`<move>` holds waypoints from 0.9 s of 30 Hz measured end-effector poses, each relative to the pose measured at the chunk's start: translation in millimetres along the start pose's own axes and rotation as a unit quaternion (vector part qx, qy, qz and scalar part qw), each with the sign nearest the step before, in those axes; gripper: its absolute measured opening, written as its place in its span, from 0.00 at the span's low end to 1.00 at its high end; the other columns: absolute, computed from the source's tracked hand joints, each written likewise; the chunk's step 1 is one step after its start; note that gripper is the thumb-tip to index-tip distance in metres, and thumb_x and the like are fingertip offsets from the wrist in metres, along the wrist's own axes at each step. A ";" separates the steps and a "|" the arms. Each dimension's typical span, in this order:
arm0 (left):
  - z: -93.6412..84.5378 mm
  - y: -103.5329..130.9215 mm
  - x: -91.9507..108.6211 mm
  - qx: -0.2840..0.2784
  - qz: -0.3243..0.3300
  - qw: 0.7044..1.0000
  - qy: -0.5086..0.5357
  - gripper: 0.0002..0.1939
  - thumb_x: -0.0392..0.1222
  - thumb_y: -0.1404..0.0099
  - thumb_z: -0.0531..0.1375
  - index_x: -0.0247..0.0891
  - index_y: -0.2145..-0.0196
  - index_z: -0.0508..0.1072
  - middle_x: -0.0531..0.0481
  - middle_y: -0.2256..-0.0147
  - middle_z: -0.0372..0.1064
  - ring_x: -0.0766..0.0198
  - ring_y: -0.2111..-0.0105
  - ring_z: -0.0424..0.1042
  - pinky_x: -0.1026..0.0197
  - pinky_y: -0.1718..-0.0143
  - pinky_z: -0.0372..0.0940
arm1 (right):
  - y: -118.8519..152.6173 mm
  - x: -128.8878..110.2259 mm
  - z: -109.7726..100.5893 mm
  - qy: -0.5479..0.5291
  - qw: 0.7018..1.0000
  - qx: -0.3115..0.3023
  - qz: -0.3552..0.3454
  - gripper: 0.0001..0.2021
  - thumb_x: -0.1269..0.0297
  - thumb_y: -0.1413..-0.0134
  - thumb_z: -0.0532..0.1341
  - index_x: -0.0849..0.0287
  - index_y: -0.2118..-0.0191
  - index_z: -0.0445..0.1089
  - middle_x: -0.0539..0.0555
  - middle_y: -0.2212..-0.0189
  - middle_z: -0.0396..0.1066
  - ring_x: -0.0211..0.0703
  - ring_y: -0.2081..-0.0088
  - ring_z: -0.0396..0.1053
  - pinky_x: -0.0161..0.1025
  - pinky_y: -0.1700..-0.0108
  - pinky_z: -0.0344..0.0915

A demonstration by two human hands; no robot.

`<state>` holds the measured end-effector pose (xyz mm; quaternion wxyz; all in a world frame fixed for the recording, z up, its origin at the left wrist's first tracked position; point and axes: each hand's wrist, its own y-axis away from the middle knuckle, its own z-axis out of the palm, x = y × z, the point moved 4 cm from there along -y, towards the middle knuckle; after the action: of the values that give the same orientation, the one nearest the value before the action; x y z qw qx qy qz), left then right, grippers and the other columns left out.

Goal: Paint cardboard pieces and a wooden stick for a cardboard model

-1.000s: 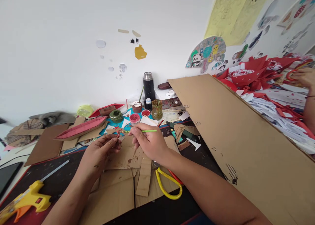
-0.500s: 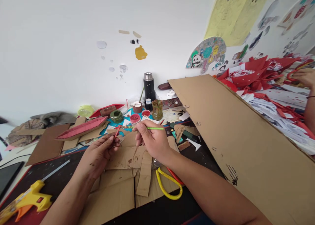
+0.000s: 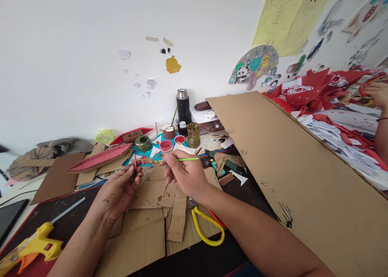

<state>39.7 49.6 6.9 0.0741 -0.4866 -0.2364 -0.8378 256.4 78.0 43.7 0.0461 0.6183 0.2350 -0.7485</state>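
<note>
Between thumb and fingers, my left hand pinches a thin red strip that stands nearly upright. My right hand holds a green-handled paintbrush level, its tip pointing left, close by the strip. Whether the bristles touch it I cannot tell. Just behind the hands stands a jar of red paint, and its red-smeared lid lies beside it. Paint-stained cardboard pieces lie under both hands. Left of the jars rests a red-lined cardboard boat shape.
A yellow glue gun lies at front left, yellow-handled scissors at front centre. A large cardboard sheet slants across the right. Behind stand a green paint jar, a murky glass jar and a black flask. Another person's hand shows far right.
My left hand has turned, bringing the red strip a little left and more upright. The brush in my right hand has shifted slightly left and down.
</note>
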 end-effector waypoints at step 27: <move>-3.1 1.8 3.8 -0.050 0.056 0.993 -0.094 0.26 0.53 0.58 0.87 0.42 0.64 0.86 0.44 0.49 0.88 0.50 0.51 0.87 0.62 0.57 0.83 | -4.3 7.9 0.7 -0.011 0.999 -0.039 0.008 0.30 0.31 0.28 0.60 0.58 0.59 0.78 0.47 0.75 0.72 0.35 0.78 0.73 0.31 0.75 0.67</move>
<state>36.0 47.0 9.4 0.0738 -0.5785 -0.1721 -0.7939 252.3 83.3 37.6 0.0793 0.6100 0.2586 -0.7448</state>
